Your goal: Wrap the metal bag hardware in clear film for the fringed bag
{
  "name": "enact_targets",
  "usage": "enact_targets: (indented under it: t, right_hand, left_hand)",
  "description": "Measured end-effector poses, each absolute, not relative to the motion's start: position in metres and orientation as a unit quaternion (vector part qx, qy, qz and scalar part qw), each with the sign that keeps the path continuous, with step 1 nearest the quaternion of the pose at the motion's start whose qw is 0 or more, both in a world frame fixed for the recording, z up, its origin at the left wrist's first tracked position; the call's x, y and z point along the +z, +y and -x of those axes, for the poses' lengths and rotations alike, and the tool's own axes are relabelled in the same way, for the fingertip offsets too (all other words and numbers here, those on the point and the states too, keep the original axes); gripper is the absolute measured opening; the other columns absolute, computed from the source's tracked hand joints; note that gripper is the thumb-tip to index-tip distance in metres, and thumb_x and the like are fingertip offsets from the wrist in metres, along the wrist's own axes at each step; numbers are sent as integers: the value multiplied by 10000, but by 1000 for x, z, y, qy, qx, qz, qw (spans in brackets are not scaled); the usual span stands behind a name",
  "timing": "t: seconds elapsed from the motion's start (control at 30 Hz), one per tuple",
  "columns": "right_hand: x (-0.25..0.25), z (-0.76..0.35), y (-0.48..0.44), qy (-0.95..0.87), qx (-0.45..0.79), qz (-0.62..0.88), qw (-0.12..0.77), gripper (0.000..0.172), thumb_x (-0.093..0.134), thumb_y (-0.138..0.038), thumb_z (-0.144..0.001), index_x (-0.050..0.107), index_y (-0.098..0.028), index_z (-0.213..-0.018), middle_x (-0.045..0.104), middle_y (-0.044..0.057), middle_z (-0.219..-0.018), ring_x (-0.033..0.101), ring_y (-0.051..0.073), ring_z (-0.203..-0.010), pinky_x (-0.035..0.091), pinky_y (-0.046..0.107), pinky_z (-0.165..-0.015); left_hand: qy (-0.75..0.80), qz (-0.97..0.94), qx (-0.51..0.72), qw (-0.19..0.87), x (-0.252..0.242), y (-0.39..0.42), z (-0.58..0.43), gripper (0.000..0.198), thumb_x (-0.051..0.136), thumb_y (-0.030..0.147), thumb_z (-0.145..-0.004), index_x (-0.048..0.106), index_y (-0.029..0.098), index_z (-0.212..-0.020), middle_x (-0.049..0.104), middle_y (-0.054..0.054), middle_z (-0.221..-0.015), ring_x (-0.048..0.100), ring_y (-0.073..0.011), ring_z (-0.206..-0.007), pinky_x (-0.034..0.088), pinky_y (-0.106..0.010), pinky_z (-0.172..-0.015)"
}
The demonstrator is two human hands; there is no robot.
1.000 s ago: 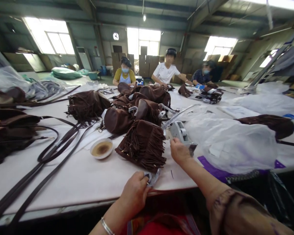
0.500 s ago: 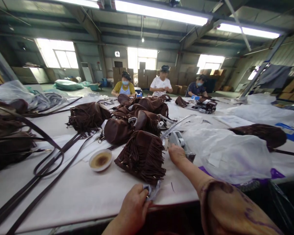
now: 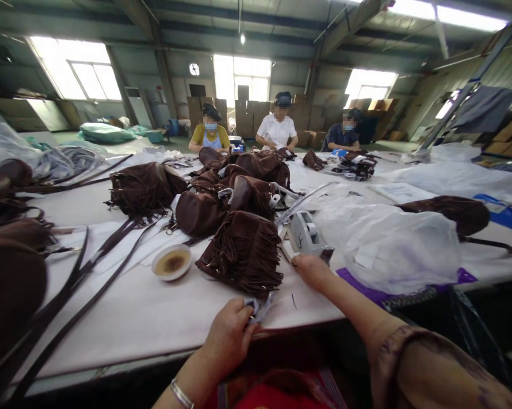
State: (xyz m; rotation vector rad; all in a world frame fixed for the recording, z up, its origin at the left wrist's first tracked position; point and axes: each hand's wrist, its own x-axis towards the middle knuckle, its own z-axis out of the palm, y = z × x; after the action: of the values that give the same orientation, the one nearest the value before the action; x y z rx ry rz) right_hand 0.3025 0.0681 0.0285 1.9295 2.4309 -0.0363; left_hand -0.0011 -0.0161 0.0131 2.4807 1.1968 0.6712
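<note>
At the table's front edge my left hand [image 3: 230, 332] is closed on a small dark metal piece wrapped in clear plastic [image 3: 260, 309]; its exact kind is hard to make out. Just beyond it lies a dark brown fringed bag [image 3: 241, 250]. My right hand [image 3: 313, 271] is stretched forward to the right of this bag, its fingertips pinched at the lower end of a white card [image 3: 287, 245]. Directly behind those fingers stands a grey tape dispenser [image 3: 305, 233], close to the card.
A white bowl of brownish liquid [image 3: 171, 262] sits left of the fringed bag. More brown bags [image 3: 202, 213] are heaped behind. Long dark straps [image 3: 106, 272] cross the left side. Clear plastic bags [image 3: 392, 244] cover the right. Three people sit across the table.
My right hand has come off the tape dispenser's side toward me, onto the white card. My left hand still grips the plastic-wrapped piece. The view has tilted down, and a brown bag shows at lower left.
</note>
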Motion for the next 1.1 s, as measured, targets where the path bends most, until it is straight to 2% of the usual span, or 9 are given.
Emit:
enact_targets:
  t: [0.13, 0.37, 0.57, 0.8, 1.1]
  right_hand:
    - [28, -300, 77, 795, -31, -605, 39, 178, 540, -238, -944, 703, -189, -997, 663, 91, -1021, 629, 200, -895, 443, 270, -781]
    - [30, -301, 85, 830, -36, -552, 77, 240, 494, -124, -929, 733, -116, -913, 649, 136, -949, 621, 210, -853, 444, 290, -770]
    - [35, -306, 88, 854, -35, -510, 90, 250, 481, -93, -910, 729, -128, -914, 656, 122, -965, 621, 200, -874, 456, 283, -792]
    - [39, -305, 92, 850, -37, -516, 99, 231, 521, -86, -876, 744, -143, -863, 688, 102, -923, 643, 186, -815, 447, 251, -725]
    - [39, -303, 93, 825, -45, -555, 92, 224, 540, -123, -887, 752, -180, -930, 704, 79, -980, 654, 182, -906, 453, 232, -797]
  left_hand:
    - [422, -863, 229, 158, 14, -18, 1, 71, 575, 174, -876, 629, 164, -920, 585, -100, -925, 557, -225, -854, 491, -343, -753]
    - [414, -864, 235, 163, 13, -15, 0, 66, 585, 173, -873, 632, 162, -918, 582, -91, -906, 551, -221, -844, 479, -334, -745]
    - [407, -863, 249, 165, 10, -14, 2, 79, 586, 189, -879, 635, 166, -936, 577, -89, -912, 544, -216, -845, 472, -327, -742]
    - [408, -865, 241, 166, 12, -14, 2, 75, 575, 179, -876, 630, 166, -926, 574, -88, -908, 542, -214, -837, 469, -326, -739]
    - [410, -864, 241, 167, 10, -14, 2, 91, 582, 179, -871, 641, 166, -939, 578, -92, -917, 550, -213, -837, 472, -323, -735]
